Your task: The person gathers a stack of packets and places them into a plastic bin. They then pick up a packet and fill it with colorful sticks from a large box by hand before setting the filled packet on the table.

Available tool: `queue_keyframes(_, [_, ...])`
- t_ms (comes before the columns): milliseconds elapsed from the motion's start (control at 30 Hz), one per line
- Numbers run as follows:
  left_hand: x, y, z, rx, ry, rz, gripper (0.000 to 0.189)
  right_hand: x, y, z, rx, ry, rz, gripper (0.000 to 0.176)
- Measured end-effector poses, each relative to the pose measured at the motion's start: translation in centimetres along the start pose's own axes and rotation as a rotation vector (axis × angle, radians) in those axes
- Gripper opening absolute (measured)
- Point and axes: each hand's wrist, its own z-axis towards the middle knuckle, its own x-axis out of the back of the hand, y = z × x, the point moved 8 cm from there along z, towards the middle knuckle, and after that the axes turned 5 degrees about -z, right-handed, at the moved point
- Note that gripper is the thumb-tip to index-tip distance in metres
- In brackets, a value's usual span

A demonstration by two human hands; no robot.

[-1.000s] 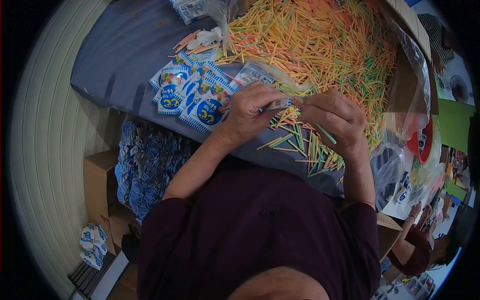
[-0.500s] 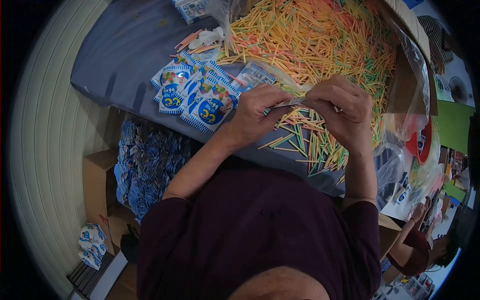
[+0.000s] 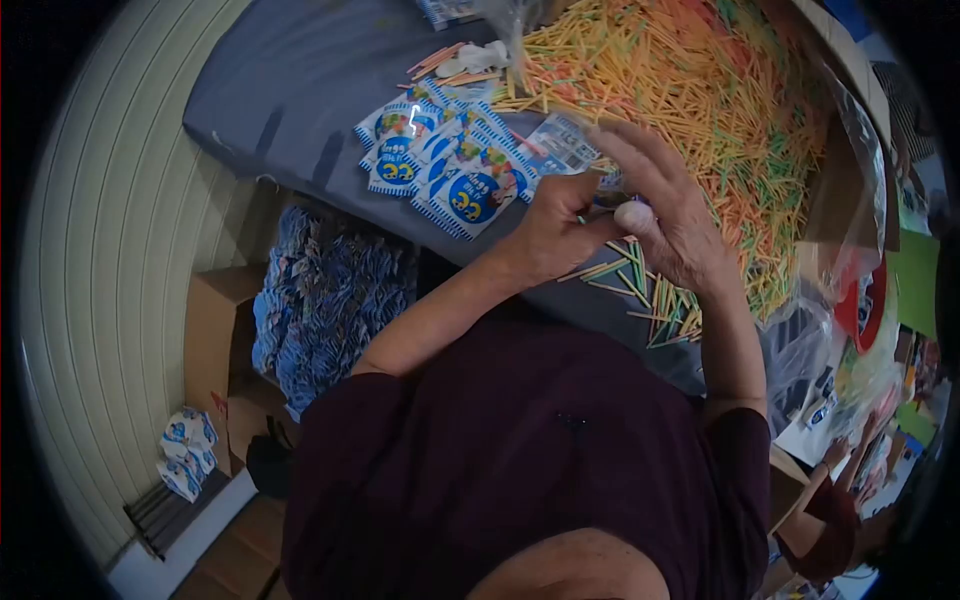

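Note:
My left hand [image 3: 562,228] is closed, thumb and fingers pinched on the edge of a small packet [image 3: 608,190], mostly hidden between my hands. My right hand [image 3: 668,205] is raised beside it, its fingers spread and its thumb near the packet. Behind and to the right lies a big heap of thin coloured sticks [image 3: 680,90], with some loose sticks [image 3: 640,280] below my hands. Left of my hands, several blue and white printed packets [image 3: 480,195] overlap on the grey cloth. A flat packet [image 3: 562,143] lies just behind my left hand.
The grey-covered table [image 3: 300,110] reaches to the left. Below its edge, a box holds many blue packets [image 3: 335,300]. A cardboard flap [image 3: 850,190] and clear plastic [image 3: 800,330] border the heap. A red basin [image 3: 868,310] stands at right; another person's arm [image 3: 835,455] shows lower right.
My right hand's fingers have opened and lifted from their pinch beside the packet. My left hand keeps its pinch. The whole view has shifted, with the table contents now farther right.

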Motion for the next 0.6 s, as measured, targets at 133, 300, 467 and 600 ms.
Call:
queue_keyframes(133, [0.3,1.8,-0.8,-0.024,-0.014,0.061,0.021,3.2,-1.0,0.1,0.075,0.169,0.141,0.050])
queue_keyframes(300, [3.0,3.8,-2.7,-0.061,0.031,0.511,0.015,-0.8,-0.2,-1.5,-0.092,0.097,0.191,0.039])
queue_keyframes(467, [7.6,5.4,-4.3,-0.014,0.137,1.142,0.019,-5.5,0.0,-1.0,-0.251,0.014,0.315,0.032])
queue_keyframes(600, [11.1,10.0,-3.3,-0.131,0.309,1.411,0.031,-10.7,-3.1,1.1,-0.126,-0.234,0.226,0.031])
